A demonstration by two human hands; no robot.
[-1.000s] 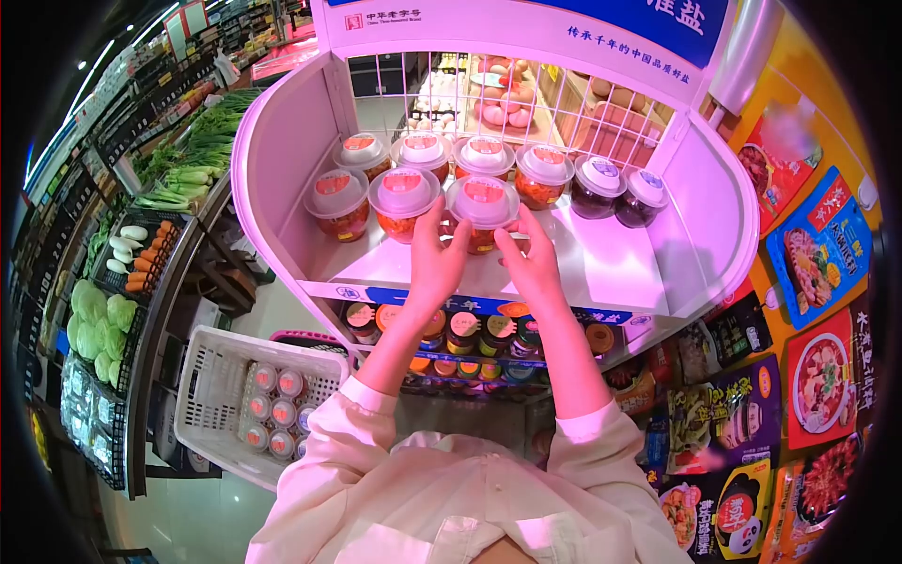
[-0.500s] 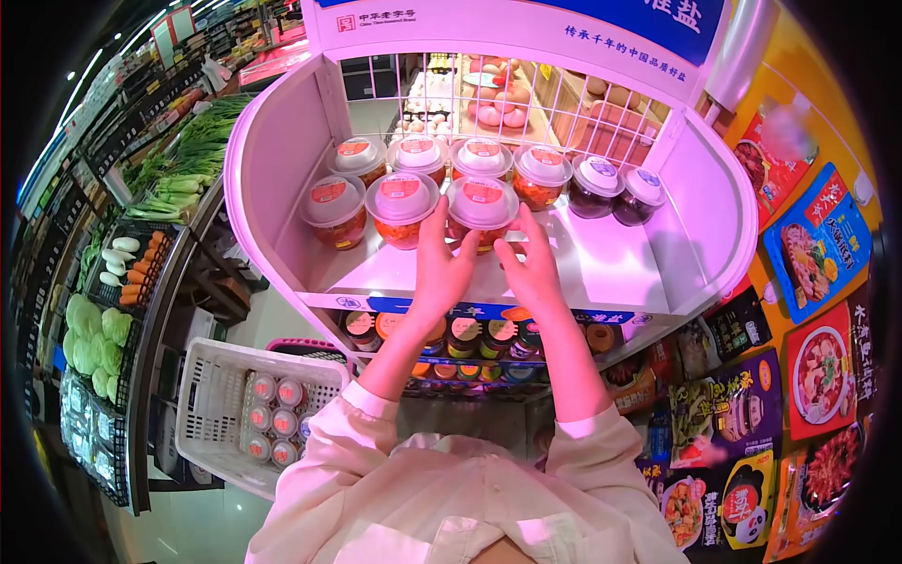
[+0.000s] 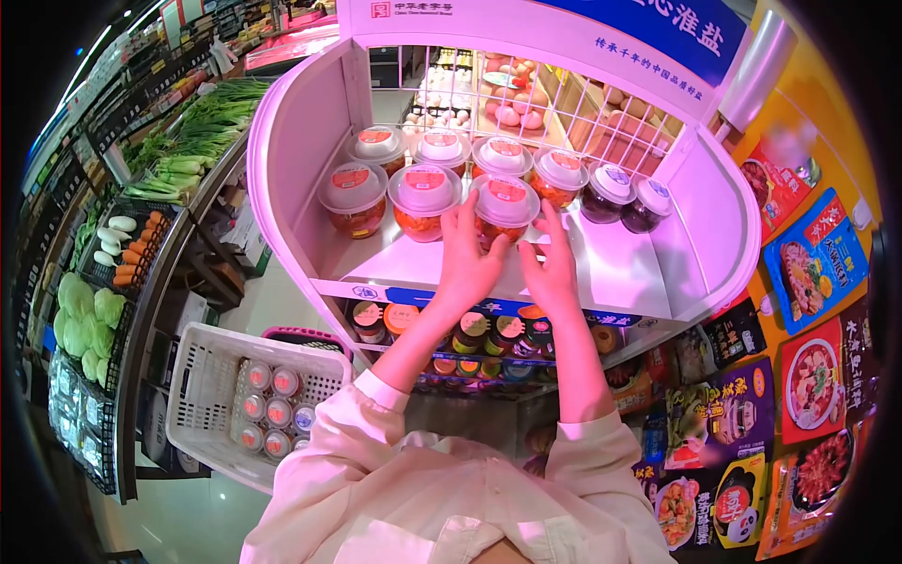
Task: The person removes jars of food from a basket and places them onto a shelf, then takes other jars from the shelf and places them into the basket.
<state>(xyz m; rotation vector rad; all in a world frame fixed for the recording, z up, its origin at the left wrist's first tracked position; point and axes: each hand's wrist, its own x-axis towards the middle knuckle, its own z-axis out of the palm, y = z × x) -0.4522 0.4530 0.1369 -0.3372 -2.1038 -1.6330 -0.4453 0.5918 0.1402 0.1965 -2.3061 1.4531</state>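
Observation:
A clear plastic tub of red-orange food with a domed lid and red label [image 3: 505, 199] stands at the front of the white shelf [image 3: 395, 271]. My left hand [image 3: 470, 263] holds its left side, with the fingertips at the rim and the thumb low in front. From the right, my right hand [image 3: 551, 268] curves its fingers around the same tub. Similar tubs stand beside and behind it, including one just left [image 3: 426, 193]. Two dark-filled tubs with purple labels, one of them nearer [image 3: 608, 195], stand to the right. The tub's lower sides are partly hidden by my fingers.
A white basket [image 3: 188, 376] holding several small lidded tubs [image 3: 278, 412] is at my lower left. Jars [image 3: 470, 334] line the shelf below. Wire mesh [image 3: 601, 113] closes the back. Vegetables [image 3: 89, 315] are left; hanging food packets [image 3: 813, 376] are right.
The view has shifted, so the shelf and tubs appear slightly farther right. Both hands keep nearly the same grip around the front tub, which stays in its place among the others.

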